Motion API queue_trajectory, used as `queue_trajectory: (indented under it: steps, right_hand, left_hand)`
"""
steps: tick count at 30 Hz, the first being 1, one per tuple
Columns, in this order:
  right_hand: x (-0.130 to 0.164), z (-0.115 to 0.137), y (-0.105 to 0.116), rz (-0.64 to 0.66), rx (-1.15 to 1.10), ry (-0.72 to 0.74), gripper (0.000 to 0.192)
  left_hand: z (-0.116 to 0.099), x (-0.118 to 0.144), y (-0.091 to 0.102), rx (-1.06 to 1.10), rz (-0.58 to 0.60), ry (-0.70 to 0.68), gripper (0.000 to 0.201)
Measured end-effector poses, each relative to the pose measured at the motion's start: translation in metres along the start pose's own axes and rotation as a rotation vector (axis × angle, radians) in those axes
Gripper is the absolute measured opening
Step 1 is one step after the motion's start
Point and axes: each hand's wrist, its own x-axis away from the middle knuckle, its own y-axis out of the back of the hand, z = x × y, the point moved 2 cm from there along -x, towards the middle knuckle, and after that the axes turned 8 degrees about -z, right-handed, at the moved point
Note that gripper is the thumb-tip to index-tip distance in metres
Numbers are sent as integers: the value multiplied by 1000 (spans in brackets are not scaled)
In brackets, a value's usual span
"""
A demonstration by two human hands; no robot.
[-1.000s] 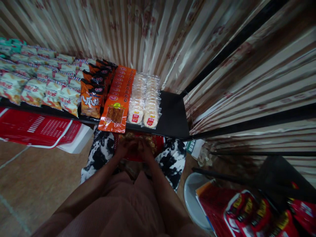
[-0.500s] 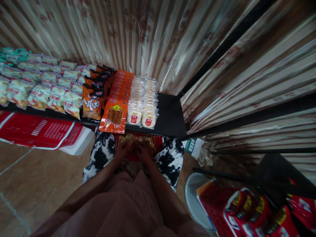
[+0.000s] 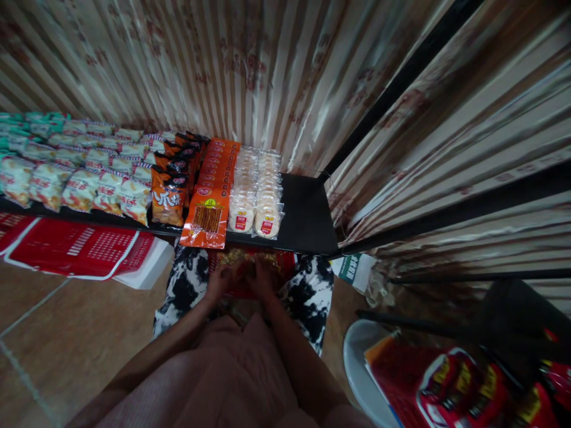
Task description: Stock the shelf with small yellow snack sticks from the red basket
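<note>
On my lap, under the shelf's front edge, lies a red bag (image 3: 285, 264) with gold-coloured pieces (image 3: 232, 255) showing in it. My left hand (image 3: 219, 280) is at the bag's near left part, fingers curled inward. Close beside it, my right hand (image 3: 262, 278) reaches over the bag from the right, its fingers also bent. Something small and reddish shows between the two hands, too dark to name. Both sets of fingertips are dim and partly hidden among the gold pieces.
The black shelf (image 3: 307, 214) holds rows of snack bags (image 3: 104, 193), orange packets (image 3: 206, 217) and wrapped rice crackers (image 3: 266, 223). Red cartons (image 3: 80, 246) stand below left. A white bucket (image 3: 357, 351) and red packets (image 3: 464, 386) are at lower right. Black bars cross before the curtain.
The view has shifted slightly, so the shelf sits a little lower. My hands stay over the red bag and have drawn slightly apart, with more of the reddish thing visible between them.
</note>
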Motion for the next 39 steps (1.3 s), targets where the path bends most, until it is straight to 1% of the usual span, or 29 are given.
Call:
queue_trajectory:
  steps: [2,5,7,9,13,17,21,24,31,35,39]
  right_hand:
    - [-1,5,5,-13,1,96,74]
    - [0,12,10,10,31,209,69]
    - [1,14,12,34,43,243,63]
    - [2,15,14,47,42,243,57]
    - [0,13,16,68,16,199,44]
    - [-3,11,20,57,-24,167,38]
    - [-5,11,24,47,-79,94,25]
    - [-5,11,26,55,-184,9,17]
    - [-1,11,29,18,-539,-211,24]
    - [0,12,34,-24,-665,-258,26]
    - [0,11,34,-37,-741,-304,27]
  left_hand:
    - [-9,2,1,-62,35,-58,21]
    - [-25,5,4,-164,96,-131,21]
    - [-36,7,6,-239,126,-178,22]
    - [-47,10,8,-308,149,-214,23]
    - [-61,12,9,-380,188,-236,24]
    - [-65,10,10,-419,227,-241,22]
    - [-65,5,11,-381,240,-251,26]
    - [-67,3,12,-330,241,-244,29]
    - [-70,1,16,-321,207,-206,29]
    - [-63,0,18,-286,179,-180,26]
    - [-56,0,16,-163,187,-133,27]
